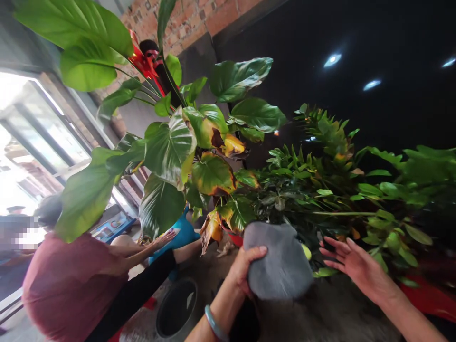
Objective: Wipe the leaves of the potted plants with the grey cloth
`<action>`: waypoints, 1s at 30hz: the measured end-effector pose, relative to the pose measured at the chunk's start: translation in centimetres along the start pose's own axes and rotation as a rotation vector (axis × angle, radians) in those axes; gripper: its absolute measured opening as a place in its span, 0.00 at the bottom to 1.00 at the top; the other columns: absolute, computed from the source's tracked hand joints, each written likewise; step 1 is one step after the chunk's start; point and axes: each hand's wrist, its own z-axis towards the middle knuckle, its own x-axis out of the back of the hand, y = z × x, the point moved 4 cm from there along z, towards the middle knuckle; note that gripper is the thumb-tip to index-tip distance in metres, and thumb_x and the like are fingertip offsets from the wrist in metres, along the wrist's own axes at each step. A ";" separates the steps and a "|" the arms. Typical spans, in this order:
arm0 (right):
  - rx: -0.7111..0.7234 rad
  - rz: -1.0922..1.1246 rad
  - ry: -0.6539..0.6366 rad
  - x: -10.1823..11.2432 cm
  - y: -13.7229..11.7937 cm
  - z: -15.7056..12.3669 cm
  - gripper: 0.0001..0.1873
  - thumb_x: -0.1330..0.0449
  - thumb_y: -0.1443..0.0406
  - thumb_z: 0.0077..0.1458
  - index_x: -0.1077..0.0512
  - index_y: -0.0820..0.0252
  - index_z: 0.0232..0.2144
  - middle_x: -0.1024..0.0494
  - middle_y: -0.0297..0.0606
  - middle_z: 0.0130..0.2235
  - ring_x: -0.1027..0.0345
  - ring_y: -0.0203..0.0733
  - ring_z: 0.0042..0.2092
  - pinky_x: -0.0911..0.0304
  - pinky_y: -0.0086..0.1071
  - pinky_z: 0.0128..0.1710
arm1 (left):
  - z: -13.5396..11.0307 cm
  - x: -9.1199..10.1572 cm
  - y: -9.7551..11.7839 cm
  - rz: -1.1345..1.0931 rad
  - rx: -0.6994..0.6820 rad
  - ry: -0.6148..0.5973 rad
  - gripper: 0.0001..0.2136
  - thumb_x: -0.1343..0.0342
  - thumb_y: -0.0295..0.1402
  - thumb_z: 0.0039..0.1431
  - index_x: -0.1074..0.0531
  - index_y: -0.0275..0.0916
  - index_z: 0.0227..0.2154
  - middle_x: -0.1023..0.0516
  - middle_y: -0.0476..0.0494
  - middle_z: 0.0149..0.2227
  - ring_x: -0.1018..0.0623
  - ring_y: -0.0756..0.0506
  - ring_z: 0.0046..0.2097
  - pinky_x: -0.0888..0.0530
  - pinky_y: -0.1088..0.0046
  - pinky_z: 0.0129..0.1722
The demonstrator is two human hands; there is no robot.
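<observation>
My left hand [245,268], a pale jade-coloured bangle on its wrist, grips a folded grey cloth [280,263] with the thumb on top; its other fingers are mostly hidden. My right hand [363,268] is apart from the cloth, fingers spread with nothing in them, beside low green foliage [384,228]. Ahead stands a tall plant with broad leaves [167,147], several of them yellowed and brown at the edges. A red pot [235,238] shows partly behind the cloth.
At the left sits another person in a pink shirt [74,285], arms stretched toward a bright blue object [183,232]. A dark bucket [159,313] stands on the floor between us. Behind the plants are a dark glossy wall [302,57] and brickwork [188,23].
</observation>
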 end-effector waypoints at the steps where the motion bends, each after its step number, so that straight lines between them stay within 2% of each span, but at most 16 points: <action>1: -0.004 -0.006 -0.010 -0.2 0.0 0.0 0.18 0.40 0.48 0.47 0.19 0.53 0.29 0.17 0.45 0.42 0.28 0.63 0.48 0.33 0.53 0.46 | 0.0 -0.5 1.7 -0.033 -0.056 0.028 0.14 0.35 0.23 0.38 0.24 0.32 0.32 0.19 0.42 0.24 0.21 0.44 0.24 0.23 0.67 0.32; 4: -0.014 -0.024 -0.002 -0.6 0.0 0.0 0.19 0.41 0.48 0.48 0.20 0.54 0.30 0.17 0.46 0.40 0.28 0.62 0.48 0.34 0.54 0.48 | 0.9 -1.6 6.4 -0.200 -0.252 0.147 0.11 0.40 0.24 0.47 0.25 0.33 0.36 0.19 0.45 0.24 0.20 0.44 0.26 0.22 0.66 0.37; 6: -0.015 -0.029 0.013 -0.8 0.1 0.0 0.19 0.42 0.49 0.48 0.20 0.54 0.30 0.17 0.47 0.40 0.28 0.63 0.49 0.35 0.55 0.49 | 2.0 -1.6 6.8 -0.248 -0.291 0.218 0.10 0.42 0.24 0.51 0.26 0.33 0.38 0.20 0.46 0.23 0.19 0.44 0.27 0.22 0.64 0.38; 7: -0.013 -0.030 0.017 -0.8 0.2 0.0 0.19 0.42 0.49 0.48 0.20 0.54 0.30 0.17 0.47 0.40 0.28 0.63 0.49 0.35 0.55 0.49 | 2.6 -1.3 6.0 -0.235 -0.256 0.248 0.10 0.42 0.25 0.52 0.26 0.32 0.39 0.20 0.46 0.23 0.20 0.43 0.27 0.22 0.63 0.39; 9: -0.011 -0.034 0.020 -0.6 0.3 0.0 0.19 0.43 0.48 0.49 0.20 0.54 0.31 0.17 0.48 0.41 0.28 0.64 0.49 0.35 0.56 0.49 | 3.1 -0.1 2.9 -0.172 -0.108 0.285 0.10 0.41 0.26 0.52 0.26 0.30 0.38 0.20 0.43 0.23 0.20 0.42 0.26 0.22 0.61 0.38; 12: -0.001 -0.050 0.022 0.1 0.4 0.1 0.21 0.44 0.48 0.50 0.20 0.54 0.32 0.17 0.49 0.42 0.27 0.64 0.48 0.34 0.56 0.48 | 2.0 2.0 -1.8 -0.110 0.110 0.269 0.07 0.40 0.26 0.51 0.25 0.28 0.34 0.21 0.40 0.22 0.21 0.42 0.24 0.23 0.62 0.37; 14: 0.005 -0.056 0.020 0.6 0.4 0.3 0.22 0.44 0.47 0.50 0.20 0.54 0.33 0.17 0.49 0.43 0.27 0.64 0.49 0.33 0.56 0.47 | 0.5 2.8 -2.6 -0.091 0.171 0.252 0.05 0.42 0.25 0.52 0.25 0.28 0.31 0.21 0.40 0.21 0.22 0.44 0.23 0.23 0.65 0.37; 15: 0.013 -0.053 0.011 0.8 0.5 0.4 0.21 0.44 0.47 0.50 0.20 0.53 0.33 0.17 0.48 0.43 0.27 0.64 0.49 0.33 0.56 0.47 | -0.2 2.8 -2.0 -0.090 0.164 0.249 0.05 0.43 0.24 0.52 0.25 0.28 0.30 0.21 0.40 0.20 0.22 0.44 0.23 0.22 0.65 0.37; 17: 0.031 -0.045 -0.011 0.9 0.6 0.7 0.21 0.44 0.47 0.50 0.20 0.53 0.33 0.17 0.48 0.44 0.28 0.64 0.49 0.33 0.57 0.47 | -1.0 2.3 0.6 -0.118 0.084 0.244 0.06 0.44 0.25 0.52 0.25 0.29 0.32 0.21 0.41 0.21 0.21 0.43 0.24 0.22 0.64 0.37; 20: 0.060 -0.045 -0.028 0.4 0.9 0.9 0.21 0.43 0.46 0.50 0.21 0.52 0.34 0.18 0.48 0.46 0.29 0.66 0.51 0.34 0.59 0.49 | -0.2 0.1 5.8 -0.225 -0.160 0.210 0.10 0.42 0.25 0.50 0.25 0.31 0.37 0.20 0.43 0.23 0.19 0.42 0.28 0.21 0.62 0.39; 22: 0.061 -0.042 -0.016 -0.1 1.1 0.9 0.21 0.42 0.46 0.49 0.21 0.52 0.35 0.20 0.48 0.48 0.31 0.66 0.53 0.36 0.60 0.51 | 1.3 -1.2 7.3 -0.273 -0.261 0.202 0.13 0.40 0.25 0.49 0.25 0.33 0.40 0.19 0.45 0.24 0.19 0.42 0.29 0.21 0.62 0.40; 23: 0.056 -0.037 -0.014 -0.4 1.2 0.8 0.21 0.42 0.47 0.49 0.21 0.52 0.35 0.20 0.48 0.48 0.31 0.66 0.54 0.36 0.60 0.51 | 2.1 -1.7 7.1 -0.281 -0.266 0.207 0.14 0.40 0.25 0.49 0.26 0.33 0.41 0.19 0.46 0.24 0.19 0.42 0.29 0.21 0.62 0.40; 24: 0.048 -0.030 -0.014 -0.7 1.2 0.7 0.20 0.41 0.47 0.48 0.21 0.52 0.35 0.19 0.48 0.47 0.31 0.66 0.54 0.37 0.60 0.52 | 2.8 -1.9 6.2 -0.275 -0.229 0.217 0.14 0.39 0.26 0.49 0.26 0.33 0.42 0.19 0.46 0.24 0.19 0.42 0.28 0.21 0.62 0.40; 26: 0.030 -0.012 -0.015 -1.1 1.2 0.4 0.17 0.40 0.49 0.47 0.21 0.52 0.32 0.17 0.47 0.42 0.30 0.66 0.53 0.38 0.60 0.53 | 3.8 -1.5 2.8 -0.241 -0.091 0.233 0.13 0.40 0.27 0.50 0.26 0.32 0.41 0.20 0.45 0.24 0.19 0.42 0.29 0.22 0.61 0.40; 27: 0.025 -0.002 -0.008 -1.2 1.1 0.3 0.15 0.39 0.50 0.47 0.21 0.51 0.30 0.17 0.46 0.40 0.30 0.66 0.52 0.38 0.60 0.53 | 3.9 -0.9 0.6 -0.217 0.010 0.243 0.12 0.40 0.27 0.51 0.26 0.30 0.40 0.20 0.43 0.23 0.18 0.41 0.29 0.22 0.61 0.40; 30: 0.027 -0.009 0.021 -0.7 0.7 0.0 0.13 0.39 0.52 0.46 0.21 0.50 0.28 0.16 0.44 0.38 0.28 0.64 0.50 0.37 0.58 0.53 | 3.0 1.4 -5.2 -0.186 0.193 0.183 0.10 0.38 0.29 0.48 0.25 0.28 0.34 0.20 0.39 0.23 0.18 0.37 0.34 0.24 0.60 0.43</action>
